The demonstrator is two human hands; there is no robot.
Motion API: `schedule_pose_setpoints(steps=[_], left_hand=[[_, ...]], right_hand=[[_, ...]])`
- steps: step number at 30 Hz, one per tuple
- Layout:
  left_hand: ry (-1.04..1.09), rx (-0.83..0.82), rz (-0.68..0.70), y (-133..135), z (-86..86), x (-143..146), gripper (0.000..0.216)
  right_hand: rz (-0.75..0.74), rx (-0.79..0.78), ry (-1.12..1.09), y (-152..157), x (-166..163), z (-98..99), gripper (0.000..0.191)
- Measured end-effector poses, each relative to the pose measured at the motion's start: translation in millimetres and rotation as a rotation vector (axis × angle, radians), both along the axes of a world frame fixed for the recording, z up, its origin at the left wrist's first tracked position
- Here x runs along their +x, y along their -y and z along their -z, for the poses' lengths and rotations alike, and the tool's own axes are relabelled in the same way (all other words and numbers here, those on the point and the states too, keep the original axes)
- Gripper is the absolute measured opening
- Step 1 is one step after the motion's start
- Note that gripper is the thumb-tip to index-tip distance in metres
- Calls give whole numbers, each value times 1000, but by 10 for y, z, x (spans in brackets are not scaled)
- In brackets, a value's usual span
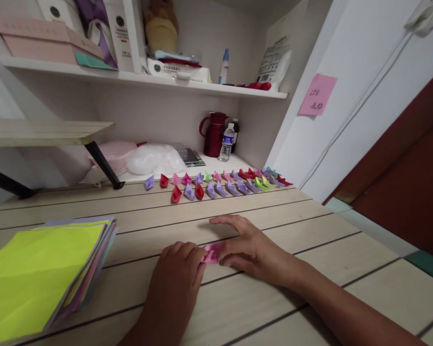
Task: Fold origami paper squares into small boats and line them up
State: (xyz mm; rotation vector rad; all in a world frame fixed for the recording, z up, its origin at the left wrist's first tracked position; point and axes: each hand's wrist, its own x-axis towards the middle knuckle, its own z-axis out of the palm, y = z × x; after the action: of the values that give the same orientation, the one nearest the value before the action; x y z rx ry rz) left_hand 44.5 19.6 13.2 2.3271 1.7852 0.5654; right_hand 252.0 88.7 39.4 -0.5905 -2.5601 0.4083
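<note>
A small pink folded paper (211, 253) lies on the wooden table (310, 230) between my two hands. My left hand (176, 274) has its fingers curled and pinches the paper's left side. My right hand (247, 245) presses on the paper's right side with thumb and fingers, its index finger stretched out to the left. Most of the paper is hidden under my fingers. Behind my hands stand two rows of several small folded paper boats (216, 185) in purple, red, pink and green.
A stack of coloured paper sheets (39, 274) with a lime-yellow sheet on top lies at the left front. A red jug (214, 134), a water bottle (226, 142) and a plastic bag (153, 158) stand at the back. Shelves hang above; a pink note (316, 94) is stuck on the right wall.
</note>
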Motion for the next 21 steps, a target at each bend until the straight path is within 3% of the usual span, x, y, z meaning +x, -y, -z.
schedule_pose_setpoints(steps=[17, 21], left_hand=[[21, 7, 7, 2, 0, 30, 22], [19, 28, 6, 8, -2, 23, 22]], right_hand=[[37, -3, 90, 45, -120, 84, 10], [7, -91, 4, 23, -48, 38, 15]])
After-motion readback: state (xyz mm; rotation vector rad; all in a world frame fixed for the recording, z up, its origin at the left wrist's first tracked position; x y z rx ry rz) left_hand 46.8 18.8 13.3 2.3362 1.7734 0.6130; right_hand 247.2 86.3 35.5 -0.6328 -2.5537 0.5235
